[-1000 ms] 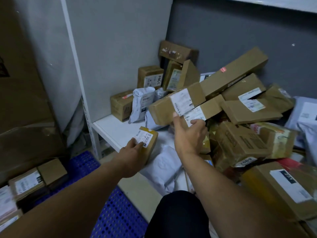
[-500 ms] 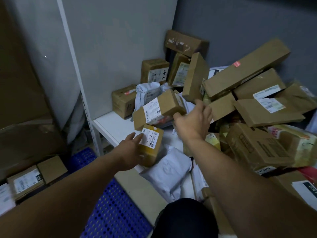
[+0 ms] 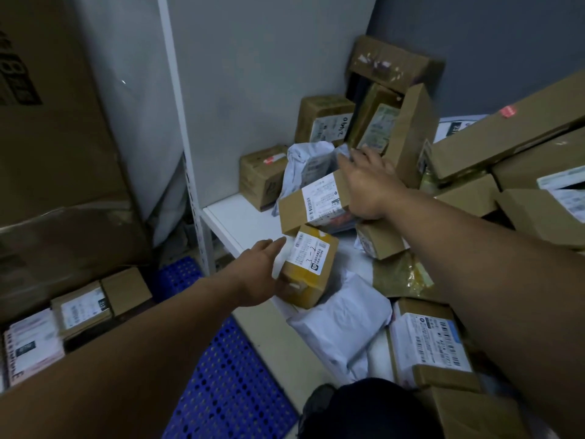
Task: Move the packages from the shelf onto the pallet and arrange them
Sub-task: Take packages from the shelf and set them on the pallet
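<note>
A heap of brown cardboard packages (image 3: 493, 144) and grey poly bags covers the white shelf (image 3: 240, 217). My left hand (image 3: 262, 275) grips a small yellowish box (image 3: 311, 267) with a white label at the shelf's front edge, its forefinger lying along the label. My right hand (image 3: 367, 185) lies with straight fingers over the right end of a long labelled box (image 3: 316, 201), which rests just above the small box. The blue perforated pallet (image 3: 228, 391) is on the floor below left, with a few packages (image 3: 79, 308) on it.
A big cardboard carton (image 3: 53, 147) stands at the left behind the pallet packages. The white shelf post (image 3: 186, 172) rises between carton and shelf. A grey poly bag (image 3: 342, 318) hangs over the shelf front. My dark knee (image 3: 364, 407) is at the bottom.
My right hand swung the long labelled box down and left until it settled above the small box. My left hand kept hold of the small box, nearly in place.
</note>
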